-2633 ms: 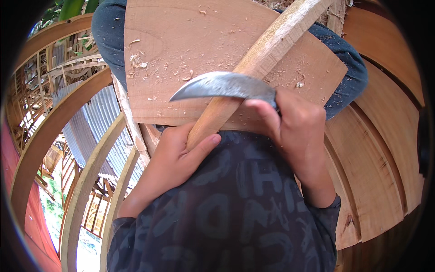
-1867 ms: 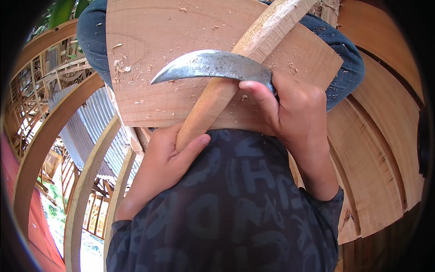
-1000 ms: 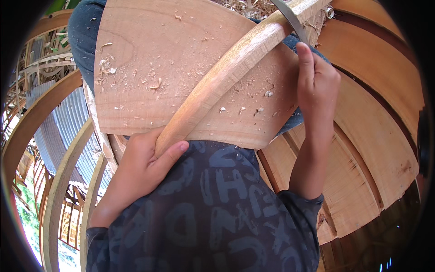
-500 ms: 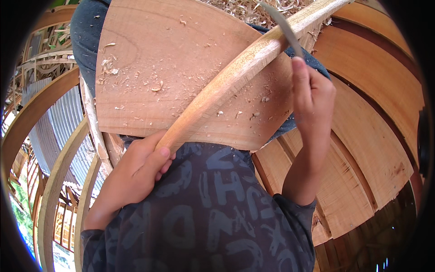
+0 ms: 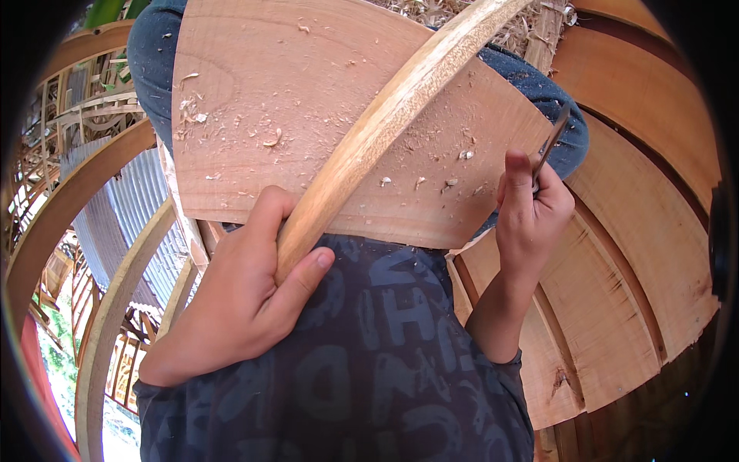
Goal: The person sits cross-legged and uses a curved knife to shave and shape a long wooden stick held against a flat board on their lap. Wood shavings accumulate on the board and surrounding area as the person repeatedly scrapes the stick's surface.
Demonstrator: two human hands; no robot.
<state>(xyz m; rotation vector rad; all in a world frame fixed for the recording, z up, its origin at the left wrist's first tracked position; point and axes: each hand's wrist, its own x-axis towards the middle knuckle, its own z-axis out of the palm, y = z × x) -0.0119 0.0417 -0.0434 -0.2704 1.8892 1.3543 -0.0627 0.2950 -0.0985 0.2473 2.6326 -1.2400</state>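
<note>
A long, curved wooden pole [image 5: 385,115] slants from lower left to upper right over a wide wooden board [image 5: 239,85] resting across my lap. My left hand [image 5: 246,281] is wrapped around the pole's near end, the thumb along its right side. In my right hand [image 5: 535,204] is a knife, its thin blade [image 5: 556,137] pointing up and a little right, apart from the pole. That hand is beside the board's right edge; its fingers hide the knife's handle. Small wood shavings [image 5: 273,137] lie scattered on the board.
Curved wooden planks [image 5: 600,308] rise on my right. Bent wooden ribs [image 5: 108,308] stand on my left, with corrugated metal sheet [image 5: 138,223] beyond. A heap of shavings [image 5: 416,9] lies past the board's far edge.
My right hand has drawn the knife off the pole, down and to the right. The pole has turned in my left hand, its far end shifting left; my left thumb has lifted outward.
</note>
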